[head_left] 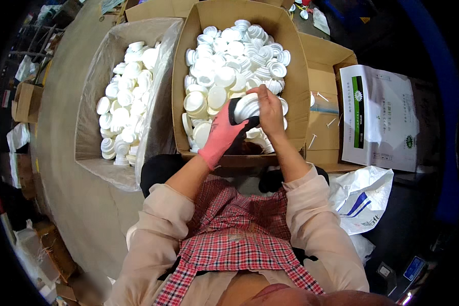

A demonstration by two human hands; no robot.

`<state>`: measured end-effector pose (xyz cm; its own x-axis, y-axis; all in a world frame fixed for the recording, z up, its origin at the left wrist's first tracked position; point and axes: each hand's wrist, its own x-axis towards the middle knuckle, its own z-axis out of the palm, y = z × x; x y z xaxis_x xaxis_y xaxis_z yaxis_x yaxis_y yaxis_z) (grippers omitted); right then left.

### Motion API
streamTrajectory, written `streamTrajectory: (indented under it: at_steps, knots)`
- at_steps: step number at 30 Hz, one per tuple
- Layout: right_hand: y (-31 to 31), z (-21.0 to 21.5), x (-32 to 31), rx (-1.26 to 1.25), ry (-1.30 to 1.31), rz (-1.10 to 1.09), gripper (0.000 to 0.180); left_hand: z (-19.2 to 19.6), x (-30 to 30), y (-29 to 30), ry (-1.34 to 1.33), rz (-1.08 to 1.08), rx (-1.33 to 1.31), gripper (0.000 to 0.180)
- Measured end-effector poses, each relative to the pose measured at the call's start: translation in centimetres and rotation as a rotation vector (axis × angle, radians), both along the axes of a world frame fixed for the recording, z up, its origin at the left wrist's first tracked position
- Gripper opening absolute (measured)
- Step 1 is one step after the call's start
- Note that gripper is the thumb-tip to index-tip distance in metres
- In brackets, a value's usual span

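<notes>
A white round plastic part with ribbed sides (247,108) is held between my two hands above the open cardboard box (190,30). My left hand (223,127), in a pink glove with black fingertips, is closed around its left and lower side. My bare right hand (269,109) grips it from the right, fingers at its upper edge. Beneath them the box holds a heap of similar white plastic parts (224,76), some ribbed and stepped, some showing flat round faces. My palms and the part's far side are hidden.
Left of the box stands a plastic-lined box (94,92) with more white parts (127,102). To the right are an open carton (319,76) with a few small white sticks, a printed white carton (380,117) and a crumpled white bag (364,194).
</notes>
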<state>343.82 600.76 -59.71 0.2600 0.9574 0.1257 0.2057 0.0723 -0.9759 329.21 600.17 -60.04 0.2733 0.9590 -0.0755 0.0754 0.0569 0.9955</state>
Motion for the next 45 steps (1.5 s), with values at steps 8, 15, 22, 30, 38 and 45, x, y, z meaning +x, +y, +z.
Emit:
streamTrajectory:
  at_steps: [8,15,22,30,38,45]
  knots:
    - [-0.5,2.1,-0.7,0.023,-0.187,-0.097,0.05,-0.7,0.2,-0.6,0.21,0.118,0.259,0.046]
    - [1.0,-0.9,-0.1,-0.104,-0.074,-0.143,0.057,-0.8,0.1,0.6,0.159,0.064,0.098,0.044]
    - [1.9,-3.0,0.0,-0.467,0.902,-0.026,0.066,-0.4,-0.8,0.7,-0.309,0.066,-0.247,0.044]
    - [-3.6,-10.4,-2.1,-0.157,-0.534,0.71,0.052,1.4,-5.2,2.2,-0.684,0.043,-0.358,0.042]
    - [-0.4,-4.9,2.5,-0.362,-0.149,0.409,0.028,1.4,-6.8,2.4,-0.542,0.065,-0.338,0.047]
    - [-0.8,0.7,1.0,0.18,-0.175,0.41,0.037,-2.1,-4.8,0.0,0.118,-0.096,0.091,0.07]
